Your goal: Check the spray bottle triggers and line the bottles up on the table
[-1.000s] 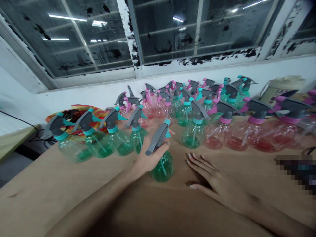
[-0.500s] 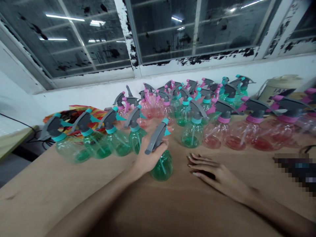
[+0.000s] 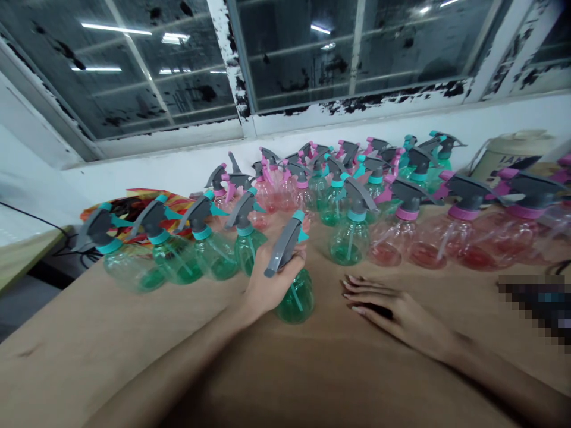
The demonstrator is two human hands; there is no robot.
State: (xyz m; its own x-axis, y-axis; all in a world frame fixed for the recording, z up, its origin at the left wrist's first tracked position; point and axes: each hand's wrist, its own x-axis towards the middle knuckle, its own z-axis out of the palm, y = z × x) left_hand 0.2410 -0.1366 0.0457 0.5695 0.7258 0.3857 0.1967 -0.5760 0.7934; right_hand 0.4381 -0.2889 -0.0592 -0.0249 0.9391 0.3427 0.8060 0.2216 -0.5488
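I'm gripping the green bottle (image 3: 298, 300) w/ my left hand (image 3: 270, 279), fingers wrapping its upper part, just under the grey spray head (image 3: 285, 244) w/ the teal tip. It's standing abt upright over the front of the table (image 3: 66, 356); whether its base is touching the wood, I can't tell. My right hand (image 3: 399, 315) is lying on the table nearby, palm down, fingers loosely tog., thumb a bit apart, holding nothing.

Progress, as far as I'm seeing: this btl. is already wearing its head and showing green liquid plus a tube inside, so I'm judging it assembled & filled in part. What's left on it: I'm not letting go yet, and it's sitting fwd of the rows, in neither.

To the left, four teal-collared bottles (image 3: 218, 261) are standing in a line, heads on. To the right, one more teal-collared btl. (image 3: 348, 249) is heading a row of pink-collared bottles (image 3: 428, 252), also w/ heads on & red liquid low down. A mixed cluster (image 3: 303, 199) is crowding the back by the wall, the visible ones wearing heads too; it's overlapping too much for a count, so I'm not putting a no. on the total.
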